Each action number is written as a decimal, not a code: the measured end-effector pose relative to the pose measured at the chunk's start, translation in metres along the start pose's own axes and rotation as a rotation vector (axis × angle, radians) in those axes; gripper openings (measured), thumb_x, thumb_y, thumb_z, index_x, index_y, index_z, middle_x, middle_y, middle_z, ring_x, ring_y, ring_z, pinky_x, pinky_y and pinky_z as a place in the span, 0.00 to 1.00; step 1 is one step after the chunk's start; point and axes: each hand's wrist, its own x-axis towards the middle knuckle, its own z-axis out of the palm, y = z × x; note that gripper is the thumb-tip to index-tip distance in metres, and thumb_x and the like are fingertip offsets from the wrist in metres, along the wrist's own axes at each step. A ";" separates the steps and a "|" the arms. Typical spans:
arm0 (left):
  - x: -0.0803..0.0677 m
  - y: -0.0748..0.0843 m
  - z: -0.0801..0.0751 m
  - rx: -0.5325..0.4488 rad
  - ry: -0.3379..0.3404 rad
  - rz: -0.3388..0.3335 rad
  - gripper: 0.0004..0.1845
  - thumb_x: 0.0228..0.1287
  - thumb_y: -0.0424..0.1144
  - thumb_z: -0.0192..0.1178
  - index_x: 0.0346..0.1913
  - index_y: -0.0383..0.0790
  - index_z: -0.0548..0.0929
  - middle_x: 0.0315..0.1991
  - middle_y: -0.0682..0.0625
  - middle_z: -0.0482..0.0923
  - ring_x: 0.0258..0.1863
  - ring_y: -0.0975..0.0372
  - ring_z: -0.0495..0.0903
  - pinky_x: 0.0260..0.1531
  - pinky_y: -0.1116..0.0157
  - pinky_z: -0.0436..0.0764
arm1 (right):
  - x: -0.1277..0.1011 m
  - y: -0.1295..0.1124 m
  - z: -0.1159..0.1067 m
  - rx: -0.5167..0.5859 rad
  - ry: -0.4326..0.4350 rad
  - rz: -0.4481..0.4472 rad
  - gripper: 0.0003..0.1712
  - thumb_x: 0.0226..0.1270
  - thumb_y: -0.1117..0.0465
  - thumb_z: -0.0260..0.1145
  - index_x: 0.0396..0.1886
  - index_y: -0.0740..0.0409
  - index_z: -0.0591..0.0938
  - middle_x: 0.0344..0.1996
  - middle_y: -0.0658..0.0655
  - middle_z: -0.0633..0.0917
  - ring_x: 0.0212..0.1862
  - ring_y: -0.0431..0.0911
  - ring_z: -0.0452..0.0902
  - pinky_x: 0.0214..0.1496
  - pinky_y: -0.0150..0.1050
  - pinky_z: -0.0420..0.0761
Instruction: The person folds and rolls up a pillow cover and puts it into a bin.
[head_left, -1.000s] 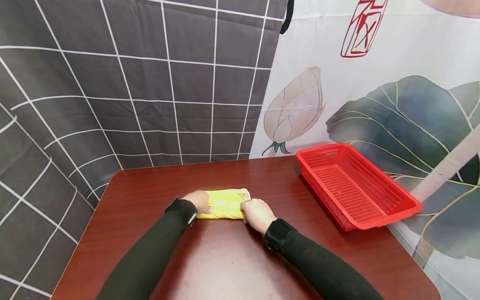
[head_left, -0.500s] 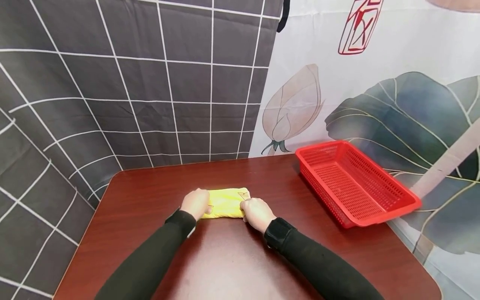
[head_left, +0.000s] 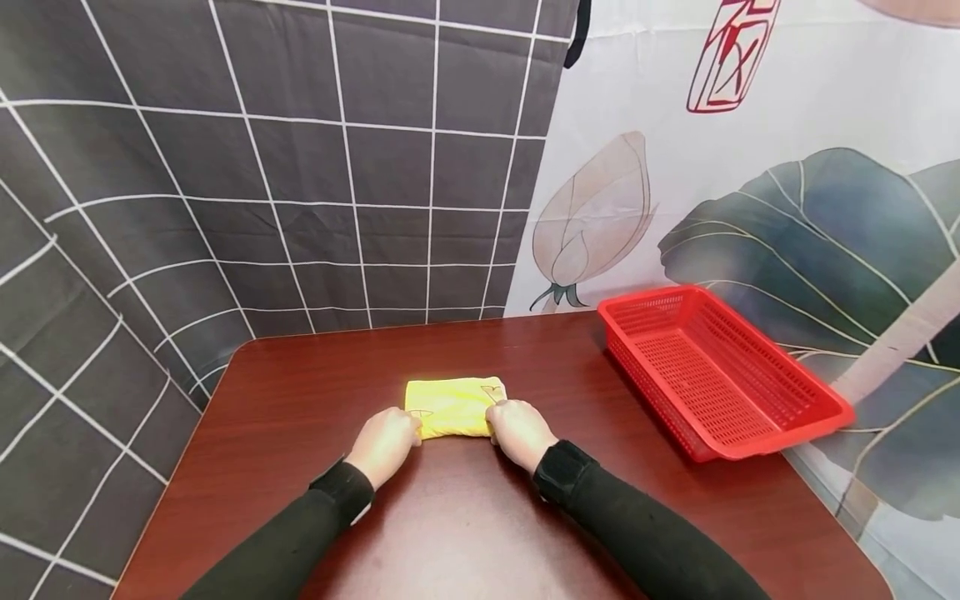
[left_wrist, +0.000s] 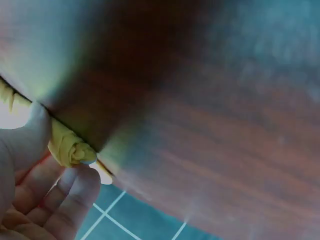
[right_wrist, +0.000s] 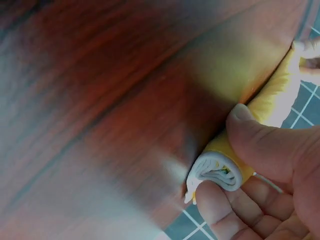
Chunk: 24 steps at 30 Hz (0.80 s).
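Observation:
A yellow cloth (head_left: 450, 405) with a thin dark line print lies on the table, its near edge rolled up. My left hand (head_left: 386, 443) is at the near left corner; its thumb (left_wrist: 36, 120) and fingertips are round the left end of the roll. At the near right corner, my right hand (head_left: 521, 432) grips the other end. In the right wrist view the thumb (right_wrist: 250, 131) lies on the roll and the fingers curl at its end. Pale inner layers of the rolled cloth (right_wrist: 212, 169) show there in a spiral.
A red plastic basket (head_left: 697, 379) with perforated sides stands at the table's right side. The reddish-brown table (head_left: 300, 383) meets a dark gridded curtain (head_left: 382, 167) and a white flower-print curtain (head_left: 600, 75) behind it.
My left hand has slid back toward me and left along the cloth's left side, uncovering its far left corner. The right hand stays at its end of the cloth.

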 end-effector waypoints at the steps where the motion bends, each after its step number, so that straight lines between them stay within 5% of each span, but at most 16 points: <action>1: 0.000 -0.001 0.000 0.010 -0.006 0.008 0.08 0.55 0.30 0.77 0.25 0.42 0.87 0.22 0.53 0.79 0.26 0.59 0.74 0.34 0.60 0.79 | -0.001 0.000 0.001 -0.007 0.009 -0.005 0.14 0.52 0.70 0.80 0.21 0.53 0.81 0.22 0.53 0.80 0.28 0.50 0.82 0.36 0.45 0.85; 6: 0.006 -0.005 0.000 0.057 -0.013 0.028 0.10 0.53 0.37 0.81 0.23 0.44 0.89 0.21 0.53 0.77 0.27 0.57 0.74 0.33 0.58 0.78 | -0.001 -0.005 0.004 -0.077 0.036 -0.016 0.10 0.59 0.71 0.75 0.24 0.56 0.84 0.27 0.58 0.82 0.28 0.54 0.84 0.36 0.48 0.87; 13: 0.014 -0.002 -0.003 0.093 -0.043 0.002 0.16 0.52 0.46 0.84 0.19 0.45 0.87 0.18 0.54 0.74 0.27 0.57 0.71 0.33 0.59 0.76 | 0.011 -0.015 -0.006 -0.191 -0.093 0.079 0.09 0.72 0.68 0.67 0.29 0.61 0.84 0.30 0.61 0.87 0.30 0.55 0.86 0.38 0.49 0.89; 19: 0.017 -0.004 -0.002 0.117 -0.051 0.003 0.15 0.51 0.49 0.84 0.21 0.47 0.90 0.17 0.55 0.75 0.27 0.58 0.71 0.33 0.60 0.74 | 0.031 0.000 -0.010 -0.098 -0.211 0.148 0.12 0.72 0.66 0.66 0.25 0.56 0.83 0.27 0.59 0.86 0.30 0.54 0.84 0.38 0.52 0.89; 24: 0.020 -0.007 -0.002 0.117 -0.046 0.008 0.14 0.54 0.49 0.83 0.23 0.47 0.90 0.17 0.55 0.77 0.26 0.57 0.72 0.31 0.59 0.75 | 0.047 0.017 -0.017 -0.025 -0.333 0.103 0.06 0.63 0.68 0.72 0.28 0.54 0.89 0.31 0.55 0.90 0.33 0.48 0.79 0.43 0.45 0.86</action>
